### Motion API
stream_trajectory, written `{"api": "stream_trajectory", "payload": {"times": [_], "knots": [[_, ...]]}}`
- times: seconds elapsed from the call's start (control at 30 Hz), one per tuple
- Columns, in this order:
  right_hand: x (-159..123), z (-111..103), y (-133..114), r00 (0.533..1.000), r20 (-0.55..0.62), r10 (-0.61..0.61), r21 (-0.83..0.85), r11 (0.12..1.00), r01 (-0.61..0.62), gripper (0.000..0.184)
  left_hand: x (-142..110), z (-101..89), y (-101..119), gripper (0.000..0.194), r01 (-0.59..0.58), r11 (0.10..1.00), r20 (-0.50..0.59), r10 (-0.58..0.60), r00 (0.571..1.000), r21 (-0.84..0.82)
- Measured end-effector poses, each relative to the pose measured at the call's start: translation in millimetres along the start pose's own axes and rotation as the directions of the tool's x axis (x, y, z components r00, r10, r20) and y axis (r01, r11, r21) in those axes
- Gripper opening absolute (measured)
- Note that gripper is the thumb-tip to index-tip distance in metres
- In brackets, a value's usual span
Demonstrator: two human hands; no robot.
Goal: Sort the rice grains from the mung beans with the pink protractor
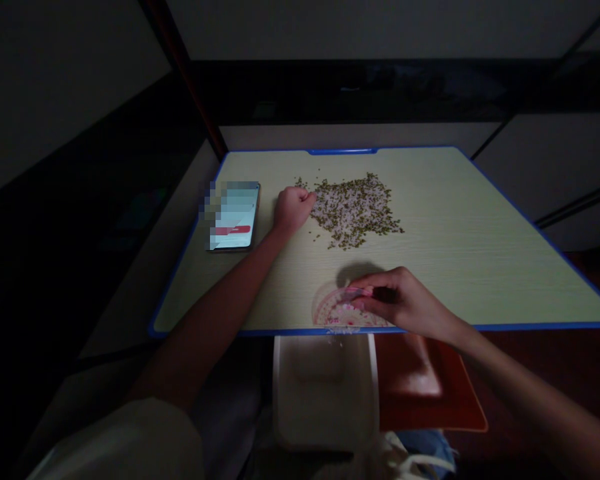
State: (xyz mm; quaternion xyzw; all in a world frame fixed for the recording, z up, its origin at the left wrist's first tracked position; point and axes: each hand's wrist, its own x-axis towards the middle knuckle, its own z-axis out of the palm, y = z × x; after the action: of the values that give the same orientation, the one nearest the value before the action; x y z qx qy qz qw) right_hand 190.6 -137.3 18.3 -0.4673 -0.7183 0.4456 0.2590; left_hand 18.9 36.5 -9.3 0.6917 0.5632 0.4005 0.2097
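My right hand (405,303) pinches a clear protractor (325,310) with pink markings at the table's near edge. Small white grains (339,337), which look like rice, lie around the protractor's straight side, and some drop past the edge. Beneath them is a pale, open-topped bin (276,393). Closed in a fist, my left hand (293,208) rests against the left side of a spread pile (353,210) of white grains mixed with small green beans or seeds. The inside of that fist is hidden.
A lit phone (236,213) lies on the left part of the pale, blue-edged table (480,267). An orange-red flat surface (430,400) is below the table, to the right of the bin. Dark-banded panels stand behind the table.
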Motion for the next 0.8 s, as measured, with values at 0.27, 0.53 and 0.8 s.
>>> {"api": "stream_trajectory", "payload": {"times": [0.27,0.53,0.8], "knots": [[0.5,-0.3,2.9,1.0,0.016,-0.017,0.012,1.0,0.017,0.02,0.2,-0.4,0.0,0.039,-0.002,1.0,0.0,0.002,1.0,0.017],[-0.7,1.5,1.1,1.0,-0.015,-0.017,0.026,1.0,0.018,0.019,0.5,0.0,-0.5,0.039,0.0,1.0,0.001,0.0,1.0,0.01],[0.0,1.0,3.2,1.0,-0.001,-0.01,0.029,1.0,0.011,0.022,0.2,0.2,-0.7,0.039,-0.003,1.0,0.0,0.003,1.0,-0.001]]}}
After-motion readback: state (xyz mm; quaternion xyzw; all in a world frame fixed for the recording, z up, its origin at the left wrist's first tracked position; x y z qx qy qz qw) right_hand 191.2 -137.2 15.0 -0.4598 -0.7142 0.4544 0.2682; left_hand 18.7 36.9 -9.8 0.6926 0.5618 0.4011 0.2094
